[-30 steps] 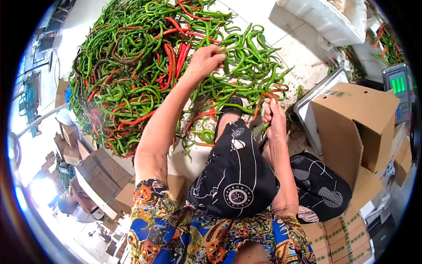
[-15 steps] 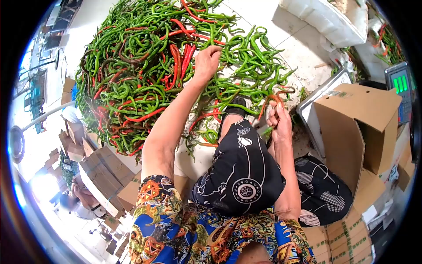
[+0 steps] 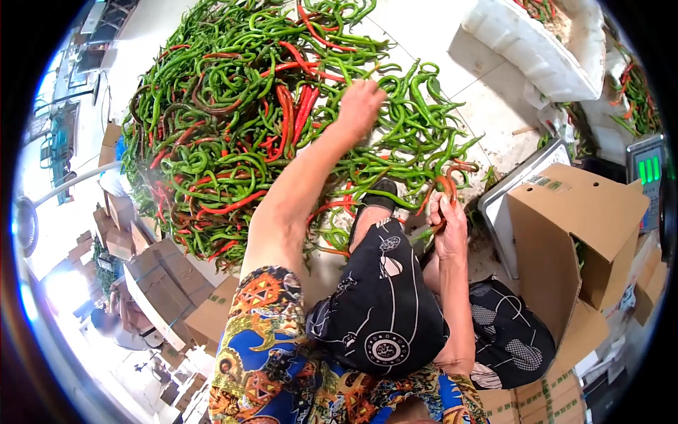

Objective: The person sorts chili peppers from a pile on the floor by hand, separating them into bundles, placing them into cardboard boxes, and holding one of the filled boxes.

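A big heap of long green and red chili peppers lies on the floor, thinning into a looser spread of green ones on its right. My left hand is over the heap's right part, fingers curled together; whatever they pinch is hidden. Held low by the right edge of the spread, my right hand is closed around a few chili peppers. Their reddish-brown ends stick out above the fingers, and a green piece shows at the side.
An open cardboard box stands to my right by a metal scale platform with a lit green display. A white foam box sits at the upper right. Cartons and a person are at the left.
My left hand has moved right across the peppers. My right hand still holds its peppers and has dropped slightly lower in view. The whole view has shifted a little.
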### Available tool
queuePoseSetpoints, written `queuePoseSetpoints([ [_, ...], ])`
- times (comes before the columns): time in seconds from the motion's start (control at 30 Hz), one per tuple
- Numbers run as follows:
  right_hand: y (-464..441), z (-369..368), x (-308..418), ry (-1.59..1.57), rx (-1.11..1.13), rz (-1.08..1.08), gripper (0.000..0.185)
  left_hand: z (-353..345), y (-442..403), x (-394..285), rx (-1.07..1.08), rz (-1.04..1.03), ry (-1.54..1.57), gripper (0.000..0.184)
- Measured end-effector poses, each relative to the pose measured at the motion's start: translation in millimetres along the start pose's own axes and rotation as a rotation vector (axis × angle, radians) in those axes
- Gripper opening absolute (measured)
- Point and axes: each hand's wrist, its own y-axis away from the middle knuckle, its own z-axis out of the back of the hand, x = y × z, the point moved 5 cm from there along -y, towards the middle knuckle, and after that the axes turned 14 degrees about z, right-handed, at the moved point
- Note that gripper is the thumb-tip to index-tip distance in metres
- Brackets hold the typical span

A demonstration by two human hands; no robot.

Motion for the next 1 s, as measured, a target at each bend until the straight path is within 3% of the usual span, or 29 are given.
queuePoseSetpoints([
  [0.1,-0.7,-6.6,-0.2,0.019,0.029,-0.016,0.027,70.6,24.5,-55.5,-0.014,-0.011,0.503,0.035],
  [0.17,2.2,-13.0,-0.1,-0.026,0.03,-0.04,0.032,98.3,51.5,-85.4,0.06,-0.024,0.68,0.036],
  [0.3,0.5,-15.4,-1.0,-0.303,0.063,-0.071,0.038,109.3,101.0,-130.4,0.22,-0.161,0.844,0.034],
  [0.43,-5.0,-16.0,7.7,-0.188,0.073,-0.062,0.028,97.5,125.9,-143.5,0.469,-0.309,0.822,0.044],
  [0.53,-9.4,-8.7,10.8,-0.056,0.079,0.062,0.026,91.6,120.2,-120.6,0.41,-0.191,0.874,0.038],
  [0.67,-4.4,-16.8,26.7,0.13,0.081,0.076,0.031,72.2,73.7,-22.3,0.039,0.095,0.475,0.033],
  [0.8,-2.9,-22.5,18.6,0.102,0.081,0.071,0.036,58.7,18.3,79.2,-0.089,0.303,-0.059,0.048],
  [0.9,-3.4,-27.3,12.7,0.032,0.055,0.038,0.035,44.4,-11.1,124.6,-0.092,0.328,-0.395,0.041],
  [1.0,-0.1,-26.3,15.3,0.107,0.041,-0.002,0.035,25.4,-23.5,152.6,0.172,0.319,-0.688,0.027],
])
